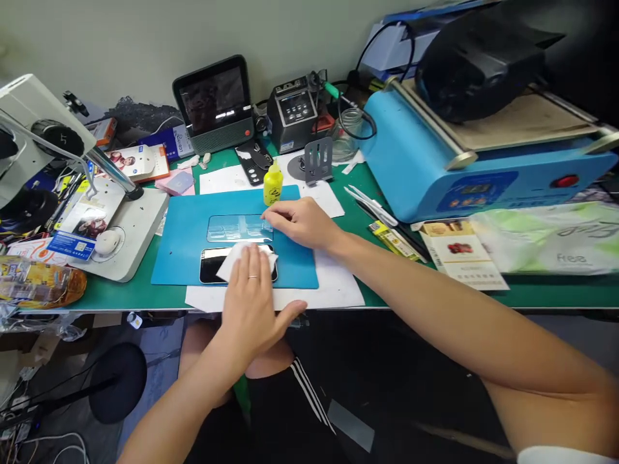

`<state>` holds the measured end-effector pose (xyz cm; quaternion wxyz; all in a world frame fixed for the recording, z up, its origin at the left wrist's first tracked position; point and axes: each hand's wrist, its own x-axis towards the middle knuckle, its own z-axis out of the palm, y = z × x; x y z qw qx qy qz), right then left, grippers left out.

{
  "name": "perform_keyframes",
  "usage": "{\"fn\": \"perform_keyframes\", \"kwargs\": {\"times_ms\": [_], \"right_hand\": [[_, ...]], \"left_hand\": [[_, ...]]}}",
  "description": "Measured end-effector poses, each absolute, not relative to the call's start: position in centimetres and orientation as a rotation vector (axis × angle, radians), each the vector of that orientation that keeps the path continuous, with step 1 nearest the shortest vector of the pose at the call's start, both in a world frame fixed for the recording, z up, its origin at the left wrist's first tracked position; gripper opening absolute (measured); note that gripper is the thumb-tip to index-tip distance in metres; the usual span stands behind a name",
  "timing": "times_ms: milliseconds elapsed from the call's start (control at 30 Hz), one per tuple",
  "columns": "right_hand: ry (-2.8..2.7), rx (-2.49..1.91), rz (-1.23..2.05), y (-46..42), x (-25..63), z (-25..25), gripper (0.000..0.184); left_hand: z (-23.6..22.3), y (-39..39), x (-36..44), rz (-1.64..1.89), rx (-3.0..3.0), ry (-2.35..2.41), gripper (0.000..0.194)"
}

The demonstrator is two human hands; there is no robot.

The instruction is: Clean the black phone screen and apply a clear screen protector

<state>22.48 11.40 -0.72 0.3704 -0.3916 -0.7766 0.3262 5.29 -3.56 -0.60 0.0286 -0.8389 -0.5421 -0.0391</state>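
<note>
My left hand [249,299] lies flat on a white wipe [229,263], fingers stretched out and thumb spread to the right. Under the wipe is a phone [209,270] with a dark screen, partly covered. Just beyond it, a clear glass screen protector [227,229] rests on the blue mat [181,241]. The bent fingers of my right hand [304,223] are closed at the protector's right corner; whatever is between them is hidden. Behind that hand stands a small yellow bottle [273,187] with a nozzle.
At left stands a microscope base [140,232]; a blue heated machine [411,161] is at right. A tablet-like display [213,96], a soldering station [294,116] and a grey phone stand [318,161] line the back. Tweezers [372,205] and a wipes pack [556,238] lie at right.
</note>
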Motion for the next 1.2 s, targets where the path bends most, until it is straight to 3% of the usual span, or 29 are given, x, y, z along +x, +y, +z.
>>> {"fn": "perform_keyframes", "kwargs": {"times_ms": [133, 367, 567, 733, 967, 1200], "right_hand": [[-1.994, -1.116, 0.819, 11.4, 22.8, -1.1, 0.043], [-2.02, -1.226, 0.868, 11.2, 22.8, -1.3, 0.042], [-2.08, -1.253, 0.767, 11.1, 22.7, -0.7, 0.046], [-2.241, -1.348, 0.805, 11.6, 23.3, 0.4, 0.054], [-2.502, -1.373, 0.982, 12.4, 24.6, 1.5, 0.086], [-2.454, -1.422, 0.938, 12.5, 23.9, 1.4, 0.08]], "left_hand": [[-0.8, -2.9, 5.9, -0.161, -2.585, -1.731, 0.104], [-0.3, -4.2, -0.8, -0.137, -2.447, -1.874, 0.092], [-0.7, -4.3, 0.2, -0.209, -2.581, -1.744, 0.093], [-0.1, -1.2, -1.8, -0.342, -2.703, -1.604, 0.072], [1.1, 0.5, -8.9, -0.774, -2.717, -1.661, 0.03], [3.5, 4.4, -11.0, -0.589, -2.509, -1.843, 0.035]]}}
